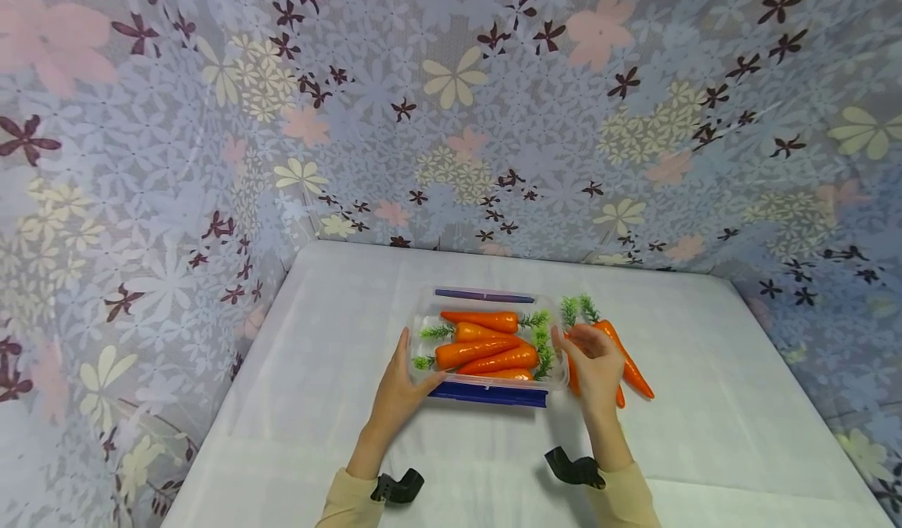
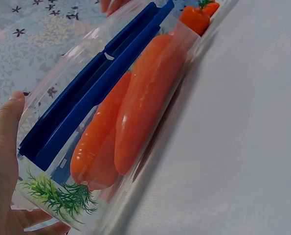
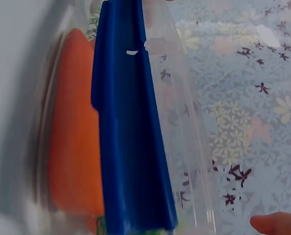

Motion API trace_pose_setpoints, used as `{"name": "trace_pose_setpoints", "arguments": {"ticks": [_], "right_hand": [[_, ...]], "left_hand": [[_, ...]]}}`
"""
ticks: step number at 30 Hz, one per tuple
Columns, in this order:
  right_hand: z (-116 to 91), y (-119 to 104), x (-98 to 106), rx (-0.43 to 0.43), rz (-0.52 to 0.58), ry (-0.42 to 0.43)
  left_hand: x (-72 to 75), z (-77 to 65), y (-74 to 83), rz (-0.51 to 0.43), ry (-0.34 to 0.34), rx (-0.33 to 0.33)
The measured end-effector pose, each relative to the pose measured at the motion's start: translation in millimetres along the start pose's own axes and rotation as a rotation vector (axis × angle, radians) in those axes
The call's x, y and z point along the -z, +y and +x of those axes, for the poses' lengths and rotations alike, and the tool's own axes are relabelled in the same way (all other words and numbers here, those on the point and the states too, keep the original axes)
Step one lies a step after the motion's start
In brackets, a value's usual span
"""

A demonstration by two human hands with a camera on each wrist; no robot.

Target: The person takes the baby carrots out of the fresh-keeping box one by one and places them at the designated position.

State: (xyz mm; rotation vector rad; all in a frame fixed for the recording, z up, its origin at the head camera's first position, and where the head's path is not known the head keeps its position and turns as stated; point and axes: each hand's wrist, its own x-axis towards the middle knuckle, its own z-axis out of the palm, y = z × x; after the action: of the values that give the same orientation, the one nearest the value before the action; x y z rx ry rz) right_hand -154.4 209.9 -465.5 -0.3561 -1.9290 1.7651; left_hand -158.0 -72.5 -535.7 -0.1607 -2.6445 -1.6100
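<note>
Though the right hand's (image 1: 597, 362) hold is unclear, the left (image 1: 400, 388) grips a clear box (image 1: 488, 393) of orange carrots (image 1: 481, 351).

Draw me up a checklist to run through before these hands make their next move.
1. Left hand steadying the box: ok; the thumb is at the front corner, the fingers along the left side.
2. Right hand on a definite hold: cannot tell; it is at the box's right side, by the loose carrots, and its grasp is hidden.
3. Packed carrots within the walls: ok; seen from above, they lie inside the rim.
4. Space just right of the box clear: not ok; the loose carrots lie there on the table.
5. Front blue flap fastened: apparently not ok; it juts out from the front edge.
</note>
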Motion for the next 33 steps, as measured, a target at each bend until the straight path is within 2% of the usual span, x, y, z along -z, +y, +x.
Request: {"name": "trace_pose_setpoints", "arguments": {"ticks": [8,22,26,33], "right_hand": [[7.4,10.9,-18.6,0.023,-0.019,-0.129],[16.2,22.9,-38.6,0.048,-0.294,-0.451],[18.3,25.4,-40.6,0.058,-0.330,-0.513],[21.5,29.2,-42.4,0.076,-0.496,-0.596]], "left_hand": [[-0.1,-1.1,1.6,-0.009,-0.008,0.015],[0.4,-1.8,1.9,-0.004,-0.002,0.015],[0.7,-2.3,2.1,-0.006,-0.002,0.021],[-0.2,-1.4,-1.3,0.011,0.003,0.010]]}}
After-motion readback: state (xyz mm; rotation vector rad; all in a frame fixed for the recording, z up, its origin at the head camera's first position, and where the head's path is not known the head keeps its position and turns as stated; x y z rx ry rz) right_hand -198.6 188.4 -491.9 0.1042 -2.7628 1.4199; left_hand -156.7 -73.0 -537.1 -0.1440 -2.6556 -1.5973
